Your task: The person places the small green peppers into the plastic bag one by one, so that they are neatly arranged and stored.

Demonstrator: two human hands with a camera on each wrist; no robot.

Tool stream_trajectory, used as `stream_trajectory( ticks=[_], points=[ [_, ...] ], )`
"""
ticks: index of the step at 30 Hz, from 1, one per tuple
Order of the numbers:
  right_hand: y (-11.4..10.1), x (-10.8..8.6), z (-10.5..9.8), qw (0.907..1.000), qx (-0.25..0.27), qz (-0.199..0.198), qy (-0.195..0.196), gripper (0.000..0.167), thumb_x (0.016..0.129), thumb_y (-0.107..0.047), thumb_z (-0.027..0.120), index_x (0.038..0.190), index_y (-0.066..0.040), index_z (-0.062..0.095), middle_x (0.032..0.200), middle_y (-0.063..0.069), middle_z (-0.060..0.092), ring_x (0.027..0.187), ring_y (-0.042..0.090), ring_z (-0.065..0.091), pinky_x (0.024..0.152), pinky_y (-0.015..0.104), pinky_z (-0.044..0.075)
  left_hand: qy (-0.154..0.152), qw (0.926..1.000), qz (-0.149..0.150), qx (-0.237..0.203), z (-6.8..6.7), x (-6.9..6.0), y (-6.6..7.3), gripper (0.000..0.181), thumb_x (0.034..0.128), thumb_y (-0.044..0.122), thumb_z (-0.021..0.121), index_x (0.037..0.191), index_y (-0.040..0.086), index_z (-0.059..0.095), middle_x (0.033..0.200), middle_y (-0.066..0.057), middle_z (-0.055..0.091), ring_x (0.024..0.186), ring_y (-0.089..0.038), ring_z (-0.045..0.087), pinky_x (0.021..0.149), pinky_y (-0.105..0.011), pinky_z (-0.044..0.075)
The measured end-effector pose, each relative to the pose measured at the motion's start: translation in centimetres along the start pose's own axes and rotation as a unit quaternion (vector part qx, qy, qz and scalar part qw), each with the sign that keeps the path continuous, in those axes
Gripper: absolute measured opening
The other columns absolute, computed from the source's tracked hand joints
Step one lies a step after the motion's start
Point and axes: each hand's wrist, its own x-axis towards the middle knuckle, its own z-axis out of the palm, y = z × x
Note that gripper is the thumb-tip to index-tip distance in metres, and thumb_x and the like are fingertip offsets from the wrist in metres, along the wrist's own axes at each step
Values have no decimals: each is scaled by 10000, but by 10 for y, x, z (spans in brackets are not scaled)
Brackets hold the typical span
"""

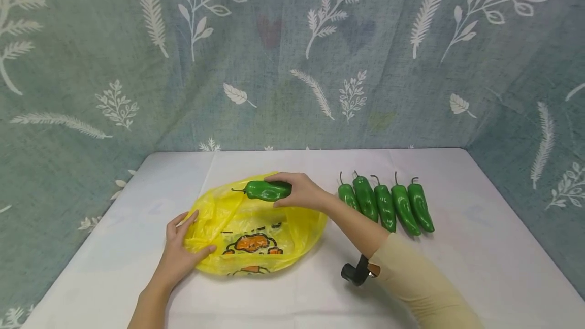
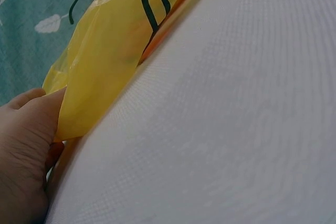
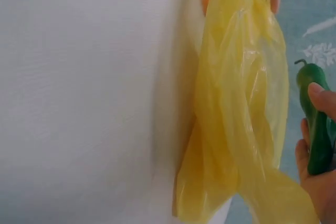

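Leaf-patterned grey-green fabric [image 1: 274, 95] stands behind a white-covered table [image 1: 109, 227]. A yellow plastic bag [image 1: 303, 222] lies there, mouth spread. Right of it, five long green peppers [image 1: 385, 207] form a row. The left hand [image 1: 180, 250], thumb and fingers apart, grips the bag's left edge; the right hand [image 1: 301, 191], fingers curled, holds another green pepper [image 1: 262, 191] above the bag.

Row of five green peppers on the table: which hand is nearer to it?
Right. The right hand, holding another pepper over the yellow bag, is left of the row; the left hand is farther off, at the bag's left edge.
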Motion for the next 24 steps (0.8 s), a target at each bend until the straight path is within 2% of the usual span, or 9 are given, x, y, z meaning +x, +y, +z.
stream_trajectory(
  ticks=[9,16,24],
  points=[
    [5,17,7,9993,-45,65,-374,587,790,-136,764,1334,-176,546,1368,16,528,1162,185,536,977,302,456,-39,10000,-34,10,1,0,-1,986,735,371,801,1516,227,217,1508,-156,90,1332,-502,217,1005,-708,246],
    [14,28,18,9988,-235,1,-429,592,771,-160,785,1320,-171,564,1345,30,549,1130,187,547,932,260,463,-14,10000,9,-4,1,1,-2,985,731,353,807,1515,222,224,1500,-162,100,1323,-499,230,1001,-705,255],
    [26,35,31,9982,-309,326,-385,598,784,-152,774,1336,-195,549,1368,35,529,1196,214,520,984,305,446,41,9999,139,-51,2,2,-5,978,731,312,813,1512,214,233,1494,-167,111,1315,-505,238,991,-709,259]
  ],
)
